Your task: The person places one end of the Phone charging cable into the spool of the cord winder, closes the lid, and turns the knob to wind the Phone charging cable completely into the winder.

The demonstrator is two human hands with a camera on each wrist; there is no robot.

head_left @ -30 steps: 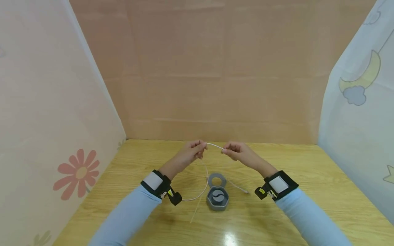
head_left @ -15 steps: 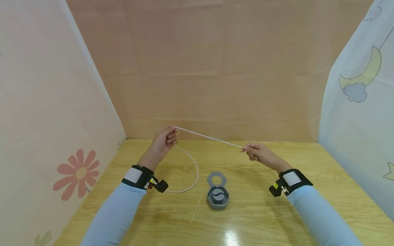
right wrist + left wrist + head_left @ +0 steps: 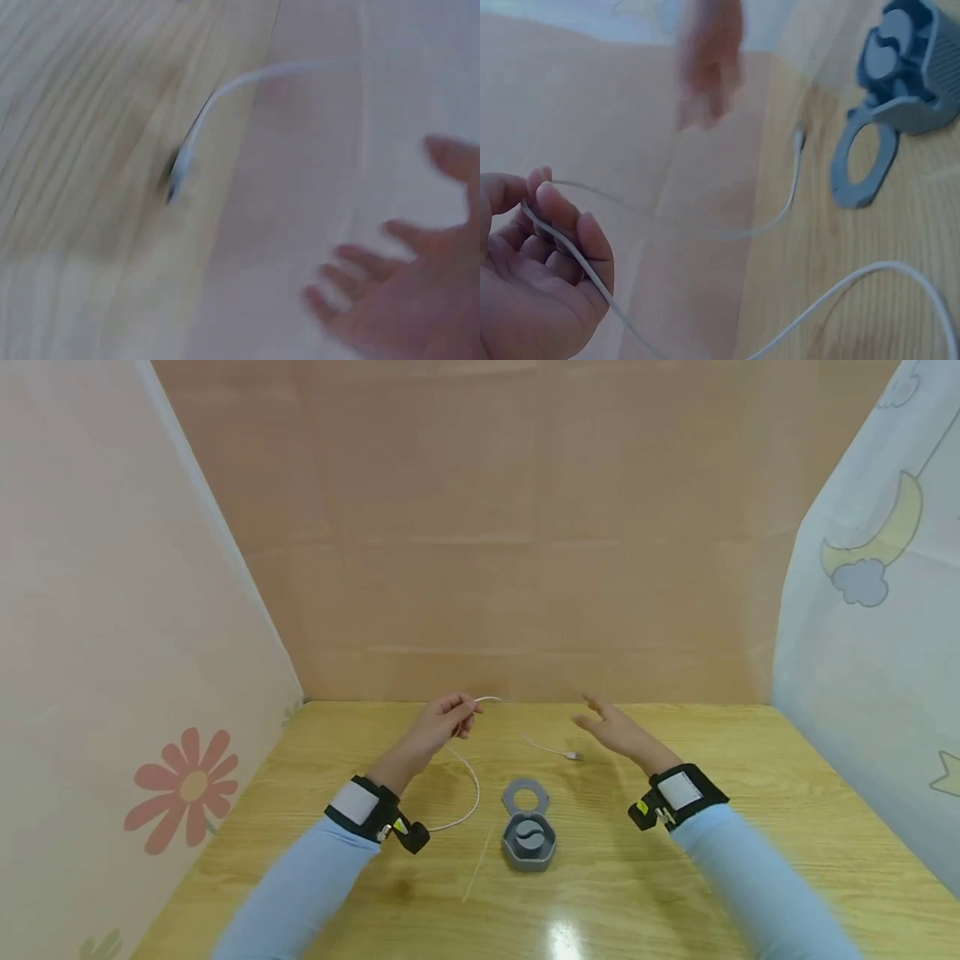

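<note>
Cable (image 3: 467, 777) pinched in your left hand (image 3: 438, 729), fingers curled round it near one end; the rest loops down onto the table (image 3: 750, 860). Your right hand (image 3: 615, 731) is released, fingers spread, grasping nothing, with the connector end (image 3: 573, 756) just beside it. Grey hexagonal case (image 3: 529, 841) sits open between your wrists.

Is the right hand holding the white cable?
No, the right hand is open with its fingers spread and apart from the white cable, which only the left hand pinches.
</note>
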